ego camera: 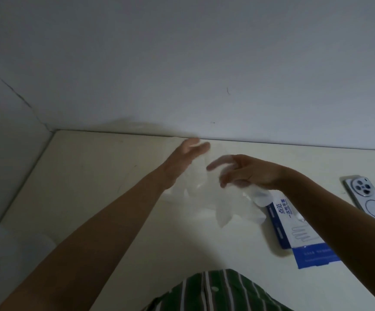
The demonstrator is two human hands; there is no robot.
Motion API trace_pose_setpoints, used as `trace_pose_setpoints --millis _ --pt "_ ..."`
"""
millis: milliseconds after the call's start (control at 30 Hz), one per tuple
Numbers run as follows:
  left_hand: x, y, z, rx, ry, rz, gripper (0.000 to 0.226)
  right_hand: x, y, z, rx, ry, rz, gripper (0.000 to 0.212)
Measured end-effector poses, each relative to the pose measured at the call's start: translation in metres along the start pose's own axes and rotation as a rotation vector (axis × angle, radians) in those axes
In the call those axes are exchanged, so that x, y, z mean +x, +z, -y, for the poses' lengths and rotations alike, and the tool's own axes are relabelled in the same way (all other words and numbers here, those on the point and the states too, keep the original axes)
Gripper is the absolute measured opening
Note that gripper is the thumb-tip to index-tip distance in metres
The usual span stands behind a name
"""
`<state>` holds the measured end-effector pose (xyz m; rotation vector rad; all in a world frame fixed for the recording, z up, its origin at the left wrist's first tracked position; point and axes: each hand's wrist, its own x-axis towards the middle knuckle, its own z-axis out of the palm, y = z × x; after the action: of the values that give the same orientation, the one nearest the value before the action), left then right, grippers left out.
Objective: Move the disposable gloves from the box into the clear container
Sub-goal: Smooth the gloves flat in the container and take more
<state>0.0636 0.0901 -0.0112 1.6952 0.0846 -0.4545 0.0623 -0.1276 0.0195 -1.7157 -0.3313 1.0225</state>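
Nearest you, the box (pixel 294 223) lies on its side on the table (pixel 92 176), its flap open, a phone (pixel 370 203) beside it. A bunch of gloves (pixel 227 214) trails from its mouth up to your right hand (pixel 249 171), whose curled fingers seem to pinch the top of the bunch, though blur hides the exact hold. Farther on, your left hand (pixel 186 158) reaches out with straight fingers beside a faint clear container (pixel 195 182). The gloves are out of the box but not yet in the container, so I judge you about midway.
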Motion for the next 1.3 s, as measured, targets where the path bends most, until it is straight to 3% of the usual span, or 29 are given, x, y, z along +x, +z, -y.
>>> trace_pose_setpoints --millis 67,167,233,367,467,533,600,667,733,800,867,900,1000,1067,1133,1300 --pt "0.001 0.0 -0.002 0.065 -0.075 0.2 0.09 0.003 -0.002 0.005 -0.026 0.039 0.082 0.036" --pt "0.001 -0.002 0.0 0.08 -0.054 0.291 0.038 0.005 -0.005 0.009 0.001 0.084 0.11 0.027" --pt "0.001 -0.002 -0.001 0.052 -0.028 0.174 0.021 0.004 -0.01 0.006 0.147 0.1 0.065 0.019" --pt "0.004 -0.009 0.002 -0.024 0.071 -0.022 0.013 0.005 -0.014 -0.011 0.349 0.097 -0.042 0.024" --pt "0.011 -0.015 0.014 0.113 0.117 -0.132 0.017 0.01 -0.013 -0.018 0.7 0.167 -0.215 0.017" --pt "0.017 -0.017 0.025 0.311 0.14 -0.258 0.025 0.011 -0.015 -0.016 0.759 0.186 -0.32 0.022" --pt "0.023 -0.015 0.035 0.555 0.163 -0.331 0.027 0.012 -0.016 -0.012 0.597 0.176 -0.443 0.035" --pt "0.026 -0.009 0.04 0.715 0.15 -0.351 0.023 0.015 -0.016 -0.014 0.192 0.11 -0.648 0.049" --pt "0.027 -0.002 0.041 0.853 0.139 -0.367 0.021 0.019 -0.014 -0.014 -0.369 -0.076 -0.896 0.053" --pt "0.026 0.004 0.042 0.949 0.132 -0.36 0.023 0.022 -0.009 -0.008 -0.673 -0.364 -1.024 0.044" --pt "0.027 0.008 0.045 1.01 0.117 -0.33 0.023 0.029 -0.001 0.0 -0.655 -0.519 -0.905 0.027" --pt "0.029 0.009 0.047 1.029 0.101 -0.314 0.022 0.034 0.005 -0.001 -0.631 -0.49 -0.773 0.022" --pt "0.032 0.011 0.049 1.058 0.051 -0.269 0.021 0.055 0.022 -0.021 -0.757 -0.107 -0.363 0.025" --pt "0.035 0.011 0.051 1.091 0.027 -0.242 0.023 0.069 0.03 -0.038 -0.824 0.098 -0.202 0.03" --pt "0.036 0.009 0.054 1.142 -0.003 -0.215 0.023 0.08 0.036 -0.045 -0.813 0.197 -0.11 0.038" --pt "0.037 0.008 0.054 1.233 -0.018 -0.255 0.028 0.098 0.042 -0.053 -0.767 0.236 -0.041 0.052"
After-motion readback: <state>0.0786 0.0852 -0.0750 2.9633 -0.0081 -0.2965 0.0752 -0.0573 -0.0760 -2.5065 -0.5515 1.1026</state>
